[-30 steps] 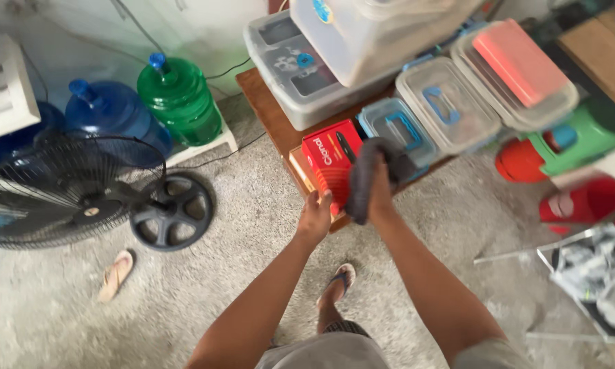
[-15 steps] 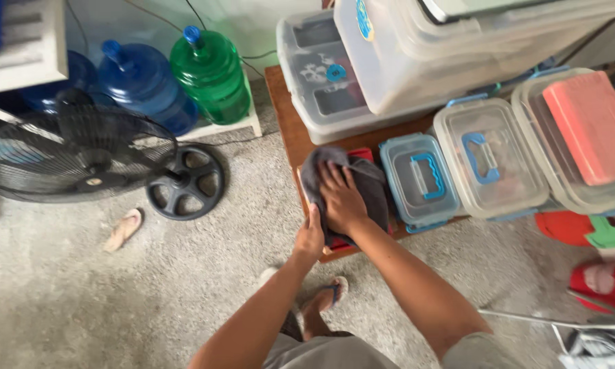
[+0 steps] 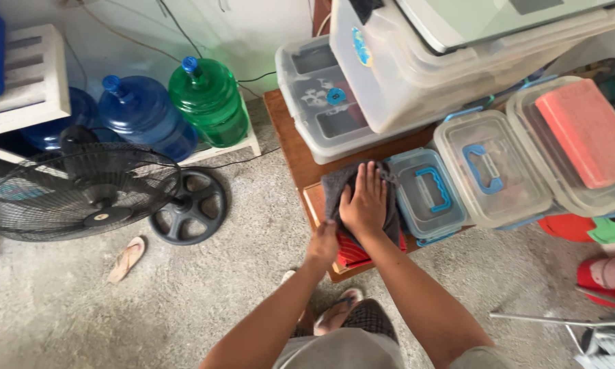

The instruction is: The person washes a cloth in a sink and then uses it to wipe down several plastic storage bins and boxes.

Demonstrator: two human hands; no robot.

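- My right hand is pressing flat, fingers spread, on the grey cloth; the cloth is lying directly under it, so this hand is the nearer one.
- My left hand is resting at the cloth's near edge, on the red box; probably it is pinching something, but I cannot tell.
- The cloth is lying folded near the front left corner of the wooden table, long axis running away from me, just beside a small clear container.
- It is looking dark grey, soft and thick.
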